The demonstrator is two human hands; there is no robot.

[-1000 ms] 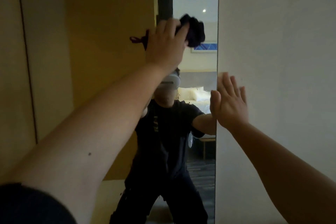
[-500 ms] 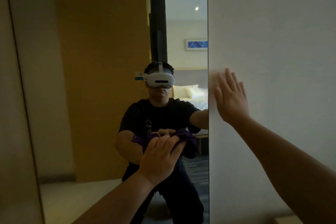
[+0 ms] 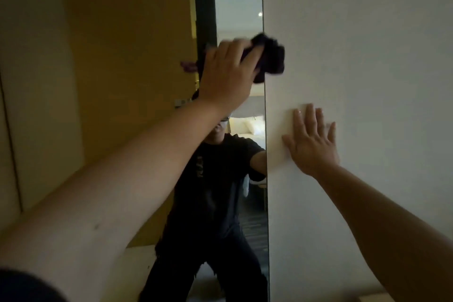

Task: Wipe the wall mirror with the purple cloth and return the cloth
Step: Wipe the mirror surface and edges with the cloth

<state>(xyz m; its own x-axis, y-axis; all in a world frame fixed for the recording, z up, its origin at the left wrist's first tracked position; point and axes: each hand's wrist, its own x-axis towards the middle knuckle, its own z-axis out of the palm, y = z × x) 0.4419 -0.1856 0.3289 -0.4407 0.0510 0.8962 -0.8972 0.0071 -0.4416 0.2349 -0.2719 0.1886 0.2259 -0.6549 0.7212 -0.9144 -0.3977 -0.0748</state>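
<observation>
Left hand [image 3: 226,75] back up at the top of the wall mirror [image 3: 239,19], after a low pass half a second ago; fingers [image 3: 252,56] closed around the bunched purple cloth [image 3: 270,57], pressed near the mirror's right edge, probably on the glass, though blurred. Right hand [image 3: 312,141] flat and open on the white wall [image 3: 367,56], holding nothing. Wiping seemingly mid-stroke; cloth not yet returned.

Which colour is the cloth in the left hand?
Dark purple, nearly black in shadow: the bunched cloth in the left hand, head view.
</observation>
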